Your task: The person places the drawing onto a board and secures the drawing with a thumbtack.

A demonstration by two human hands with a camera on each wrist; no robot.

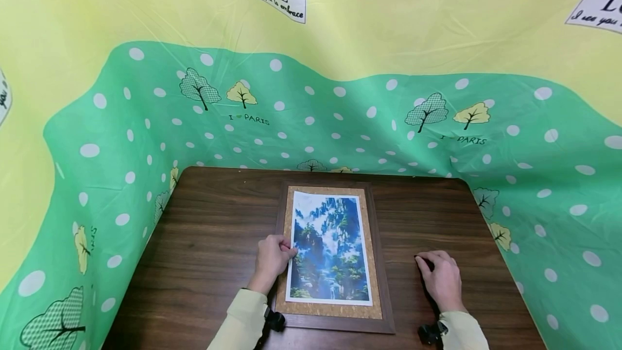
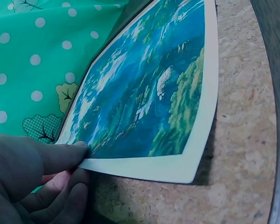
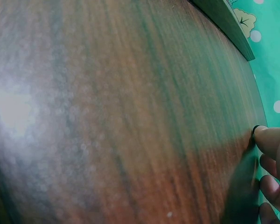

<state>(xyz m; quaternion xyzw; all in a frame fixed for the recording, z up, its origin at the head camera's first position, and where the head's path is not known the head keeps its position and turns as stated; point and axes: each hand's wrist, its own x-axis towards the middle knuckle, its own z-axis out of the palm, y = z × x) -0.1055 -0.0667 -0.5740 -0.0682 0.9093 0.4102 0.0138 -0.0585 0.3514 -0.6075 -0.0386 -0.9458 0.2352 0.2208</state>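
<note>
The left hand pinched the landscape print at its left edge over the corkboard, while the right hand pinched a small black object.

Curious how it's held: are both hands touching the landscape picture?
No, the left hand pinches the picture, but the right hand is apart from it.

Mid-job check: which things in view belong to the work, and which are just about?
Part of the job:
landscape print, edge pinched by the left hand
framed cork board, beneath the print
probably the small dark item in the right hand, too small to identify

Just about:
polka-dot cloth
wooden table, only a support
</note>
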